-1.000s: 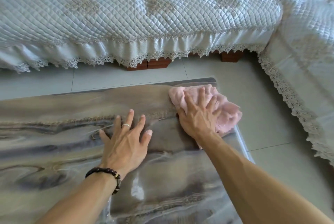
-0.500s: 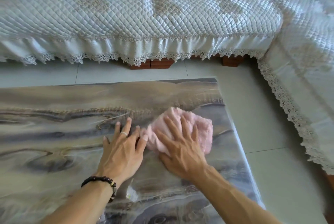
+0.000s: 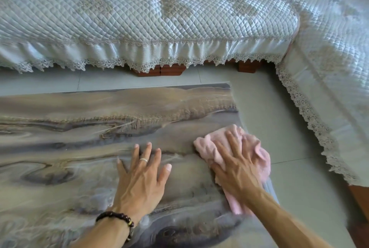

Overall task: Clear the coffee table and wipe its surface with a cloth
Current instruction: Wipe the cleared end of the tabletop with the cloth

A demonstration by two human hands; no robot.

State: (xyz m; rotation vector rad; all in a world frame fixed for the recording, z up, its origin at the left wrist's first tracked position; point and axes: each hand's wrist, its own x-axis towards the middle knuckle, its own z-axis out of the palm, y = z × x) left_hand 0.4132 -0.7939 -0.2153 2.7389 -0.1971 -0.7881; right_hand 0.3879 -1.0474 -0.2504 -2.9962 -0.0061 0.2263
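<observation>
1. The pink cloth (image 3: 253,147) lies bunched at the right edge of the coffee table (image 3: 99,111), with part of it spilling just over that edge toward the floor (image 3: 269,111).
2. It looks soft, light and limp (a fluffy towelling, by its nap), so I judge it will crumple and slide easily on the glossy top. A flat palm over its middle should steer it better than a pinch at a corner.
3. The right hand (image 3: 237,165) presses down on the cloth with fingers spread and nearly straight, not curled round it.
4. The left hand (image 3: 141,175) rests flat on the bare tabletop just beside the cloth, fingers splayed and holding nothing. It wears 1 ring, with a beaded bracelet (image 3: 117,221) at the wrist.
5. No other item shows on the visible tabletop, so clearing looks done and wiping is the step in hand.
6. A quilted sofa cover (image 3: 159,11) with a lace hem lies beyond the table and to the right.
</observation>
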